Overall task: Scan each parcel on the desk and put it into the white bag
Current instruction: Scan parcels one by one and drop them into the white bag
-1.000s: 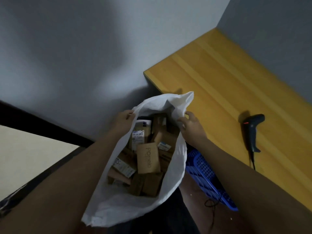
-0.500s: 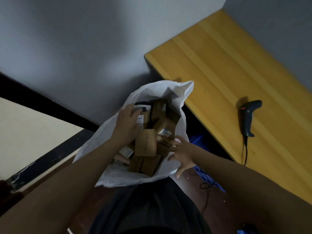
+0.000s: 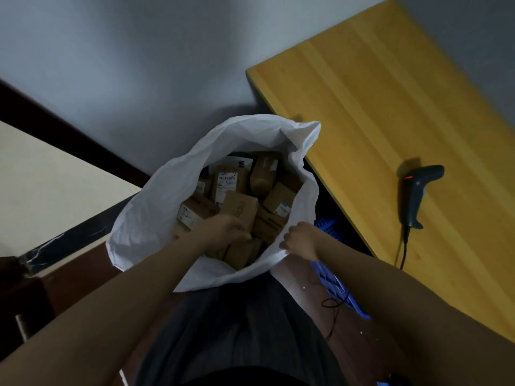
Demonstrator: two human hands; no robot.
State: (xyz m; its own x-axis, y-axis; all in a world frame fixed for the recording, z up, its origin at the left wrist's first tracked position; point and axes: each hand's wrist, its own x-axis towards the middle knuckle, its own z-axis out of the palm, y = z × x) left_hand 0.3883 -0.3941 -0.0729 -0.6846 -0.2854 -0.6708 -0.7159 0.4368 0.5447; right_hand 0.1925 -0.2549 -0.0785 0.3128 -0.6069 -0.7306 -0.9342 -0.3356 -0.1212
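Note:
The white bag stands open on the floor beside the desk, filled with several brown cardboard parcels. My left hand is inside the bag, its fingers closed around the lower end of a brown box with printed lettering. My right hand pinches the bag's near right rim. The black barcode scanner lies on the wooden desk, its cable hanging off the near edge. No parcel shows on the desk.
A blue plastic crate sits on the floor under the desk edge, right of the bag. A grey wall rises behind the bag, with a dark baseboard at the left. My dark trousers fill the bottom centre.
My left hand went from the bag's far rim down among the parcels and took hold of the lettered box. My right hand dropped from the far rim to the near right rim.

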